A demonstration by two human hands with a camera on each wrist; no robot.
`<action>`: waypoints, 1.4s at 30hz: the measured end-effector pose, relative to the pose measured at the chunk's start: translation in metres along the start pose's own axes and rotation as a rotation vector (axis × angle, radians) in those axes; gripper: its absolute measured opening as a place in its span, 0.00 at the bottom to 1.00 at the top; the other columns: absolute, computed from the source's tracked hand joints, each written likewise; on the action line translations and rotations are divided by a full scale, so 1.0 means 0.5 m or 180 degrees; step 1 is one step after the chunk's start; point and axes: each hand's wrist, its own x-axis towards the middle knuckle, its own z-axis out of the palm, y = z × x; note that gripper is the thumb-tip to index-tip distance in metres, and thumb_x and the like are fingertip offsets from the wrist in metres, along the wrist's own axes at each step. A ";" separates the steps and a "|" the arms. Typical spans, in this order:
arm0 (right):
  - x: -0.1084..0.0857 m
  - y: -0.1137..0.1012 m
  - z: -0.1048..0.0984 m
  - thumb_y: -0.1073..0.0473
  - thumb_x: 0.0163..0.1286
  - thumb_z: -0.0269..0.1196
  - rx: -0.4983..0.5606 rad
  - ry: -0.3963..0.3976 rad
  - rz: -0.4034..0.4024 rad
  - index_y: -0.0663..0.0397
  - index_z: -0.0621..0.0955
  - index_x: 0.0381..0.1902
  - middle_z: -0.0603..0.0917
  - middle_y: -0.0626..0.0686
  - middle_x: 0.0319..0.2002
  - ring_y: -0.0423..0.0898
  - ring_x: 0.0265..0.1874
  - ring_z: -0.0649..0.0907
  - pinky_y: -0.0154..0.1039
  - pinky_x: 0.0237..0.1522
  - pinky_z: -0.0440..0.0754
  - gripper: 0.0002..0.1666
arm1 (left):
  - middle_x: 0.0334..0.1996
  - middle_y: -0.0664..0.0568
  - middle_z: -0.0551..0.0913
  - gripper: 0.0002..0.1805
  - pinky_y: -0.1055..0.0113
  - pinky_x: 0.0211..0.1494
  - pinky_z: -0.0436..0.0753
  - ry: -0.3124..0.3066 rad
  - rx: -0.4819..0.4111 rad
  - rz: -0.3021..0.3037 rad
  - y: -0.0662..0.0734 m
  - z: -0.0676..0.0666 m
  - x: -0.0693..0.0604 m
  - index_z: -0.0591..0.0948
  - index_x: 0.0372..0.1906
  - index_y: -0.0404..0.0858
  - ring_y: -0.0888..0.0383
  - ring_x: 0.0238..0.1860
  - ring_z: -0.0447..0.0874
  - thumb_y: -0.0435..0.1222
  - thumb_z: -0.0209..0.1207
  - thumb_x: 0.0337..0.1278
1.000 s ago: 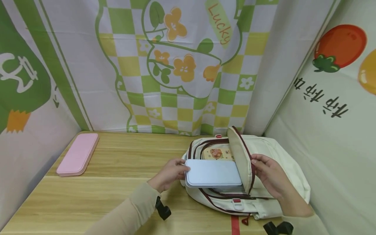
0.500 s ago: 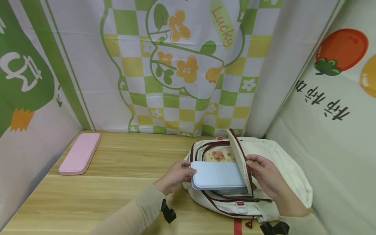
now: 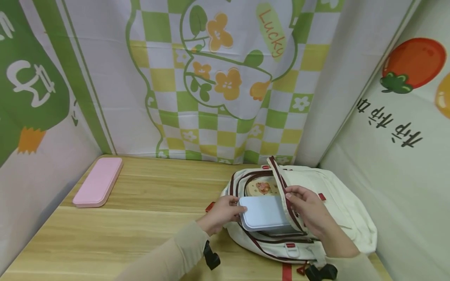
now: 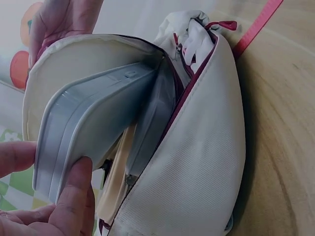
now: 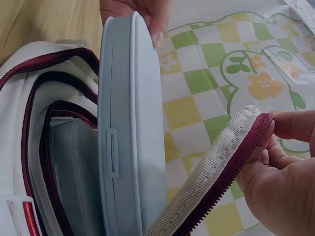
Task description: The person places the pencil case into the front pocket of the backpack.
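My left hand [image 3: 223, 214] pinches the near end of a light blue pencil case [image 3: 263, 211], thumb on one face and fingers on the other in the left wrist view. The case's far end sits inside the open pocket of a cream backpack [image 3: 337, 199] lying on the table. With my right hand [image 3: 309, 208] I pinch the maroon zipper edge of the pocket flap [image 5: 216, 172] and hold it up. Inside the pocket are a tan item with a cartoon picture [image 3: 263, 187] and a translucent grey-blue case [image 5: 76, 167].
A pink pencil case [image 3: 98, 182] lies at the table's back left. The wooden table [image 3: 151, 222] runs up to printed curtains at the back and both sides. A red strip [image 3: 286, 271] marks the front edge near the backpack.
The blue pencil case has moved to the right, deeper behind the flap, with my left hand on it. The flap and my right hand have shifted left over the case.
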 end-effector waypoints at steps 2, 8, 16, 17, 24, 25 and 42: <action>0.000 0.000 0.002 0.70 0.80 0.54 -0.0012 0.0010 0.0031 0.69 0.75 0.52 0.79 0.47 0.37 0.38 0.34 0.77 0.31 0.36 0.78 0.08 | 0.48 0.38 0.81 0.26 0.59 0.47 0.88 -0.0024 0.0003 -0.0020 -0.001 0.002 0.008 0.70 0.66 0.18 0.52 0.39 0.87 0.29 0.62 0.70; -0.002 0.002 0.005 0.71 0.80 0.53 -0.0029 0.0021 0.0034 0.72 0.74 0.53 0.78 0.48 0.38 0.38 0.35 0.76 0.31 0.36 0.77 0.09 | 0.50 0.38 0.81 0.27 0.58 0.49 0.87 -0.0114 -0.0041 -0.0080 -0.001 0.022 0.030 0.70 0.67 0.18 0.48 0.44 0.87 0.28 0.62 0.70; -0.002 0.004 0.009 0.70 0.80 0.53 -0.0004 0.0007 0.0014 0.73 0.72 0.54 0.78 0.49 0.40 0.39 0.38 0.77 0.32 0.38 0.78 0.10 | 0.44 0.43 0.83 0.19 0.57 0.48 0.87 -0.0206 0.0053 -0.0134 -0.003 0.058 0.036 0.77 0.61 0.24 0.50 0.41 0.87 0.28 0.61 0.71; -0.002 0.004 0.009 0.70 0.80 0.53 -0.0004 0.0005 0.0010 0.73 0.72 0.55 0.78 0.49 0.40 0.39 0.38 0.77 0.32 0.38 0.78 0.11 | 0.44 0.43 0.83 0.18 0.57 0.48 0.87 -0.0199 0.0072 -0.0148 -0.004 0.060 0.037 0.78 0.61 0.24 0.50 0.41 0.87 0.29 0.61 0.71; -0.004 0.004 0.007 0.70 0.81 0.52 0.0001 -0.0003 0.0021 0.75 0.71 0.56 0.78 0.49 0.40 0.39 0.38 0.77 0.32 0.38 0.78 0.12 | 0.43 0.43 0.84 0.18 0.57 0.49 0.87 -0.0210 0.0011 -0.0260 -0.017 0.072 0.055 0.79 0.60 0.25 0.51 0.41 0.87 0.28 0.61 0.71; -0.005 0.005 0.007 0.70 0.81 0.52 0.0000 0.0002 0.0027 0.75 0.71 0.56 0.78 0.49 0.40 0.39 0.39 0.77 0.32 0.38 0.78 0.12 | 0.43 0.43 0.84 0.18 0.57 0.49 0.87 -0.0214 0.0008 -0.0278 -0.018 0.073 0.057 0.79 0.61 0.25 0.52 0.41 0.87 0.28 0.61 0.71; -0.013 0.003 0.001 0.69 0.81 0.52 0.0036 -0.0024 -0.0028 0.74 0.71 0.55 0.78 0.50 0.42 0.39 0.41 0.77 0.31 0.41 0.80 0.11 | 0.41 0.42 0.86 0.17 0.63 0.42 0.87 -0.0214 -0.0190 -0.0335 -0.023 0.099 0.085 0.78 0.58 0.21 0.52 0.38 0.88 0.25 0.60 0.70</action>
